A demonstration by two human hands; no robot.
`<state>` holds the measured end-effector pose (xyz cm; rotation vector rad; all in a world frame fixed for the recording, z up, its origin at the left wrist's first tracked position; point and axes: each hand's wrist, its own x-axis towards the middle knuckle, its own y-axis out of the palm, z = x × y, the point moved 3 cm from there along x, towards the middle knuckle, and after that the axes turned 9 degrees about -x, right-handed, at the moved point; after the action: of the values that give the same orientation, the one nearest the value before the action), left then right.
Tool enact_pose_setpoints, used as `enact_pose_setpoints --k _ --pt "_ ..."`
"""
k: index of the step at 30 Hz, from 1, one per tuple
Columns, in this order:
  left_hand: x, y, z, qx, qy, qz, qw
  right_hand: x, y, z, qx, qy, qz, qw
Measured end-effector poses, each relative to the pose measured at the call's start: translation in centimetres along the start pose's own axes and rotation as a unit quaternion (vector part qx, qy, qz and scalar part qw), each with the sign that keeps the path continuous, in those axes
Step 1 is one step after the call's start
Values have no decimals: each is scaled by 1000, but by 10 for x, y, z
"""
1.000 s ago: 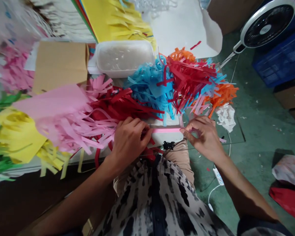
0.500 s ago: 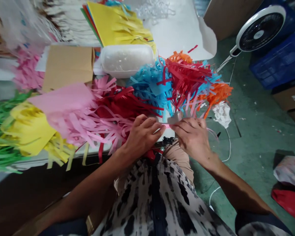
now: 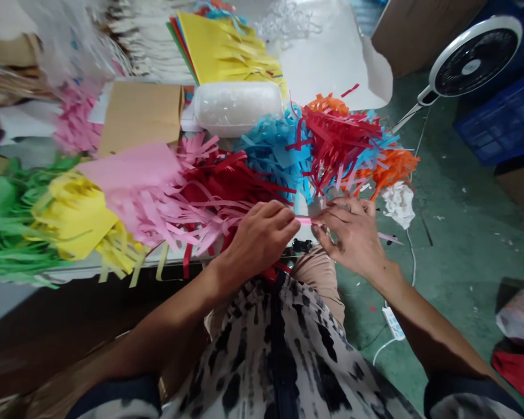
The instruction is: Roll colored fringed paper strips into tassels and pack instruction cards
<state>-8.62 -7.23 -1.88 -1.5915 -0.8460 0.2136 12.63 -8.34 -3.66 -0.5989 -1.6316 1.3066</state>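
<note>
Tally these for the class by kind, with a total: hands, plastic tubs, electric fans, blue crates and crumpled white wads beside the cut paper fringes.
Hands: 2, the left hand and the right hand
Plastic tubs: 1
Electric fans: 1
Blue crates: 1
Crumpled white wads: 1
Total: 6

The pink paper strip [image 3: 308,220] runs out of sight beneath the fingers [image 3: 279,214] of the left hand [image 3: 257,241] and right hand [image 3: 353,235].

Red fringe [image 3: 231,180] ahead of left hand [image 3: 259,241], crumpled paper [image 3: 399,203] past right hand [image 3: 351,233]
</note>
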Motion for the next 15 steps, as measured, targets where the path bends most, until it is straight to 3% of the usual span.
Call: enact_pose_setpoints --k 2,5,10,15 --pt "8 15 -2 -15 -10 42 999 2 0 -1 -8 -2 14 1000" --pt "10 26 4 -26 -34 51 998 4 2 -5 -6 -16 25 1000" --pt "8 28 11 -34 -42 34 998 5 10 -6 -5 -46 8 999" --pt "8 25 18 -21 -77 25 996 7 14 -4 -47 -23 27 998"
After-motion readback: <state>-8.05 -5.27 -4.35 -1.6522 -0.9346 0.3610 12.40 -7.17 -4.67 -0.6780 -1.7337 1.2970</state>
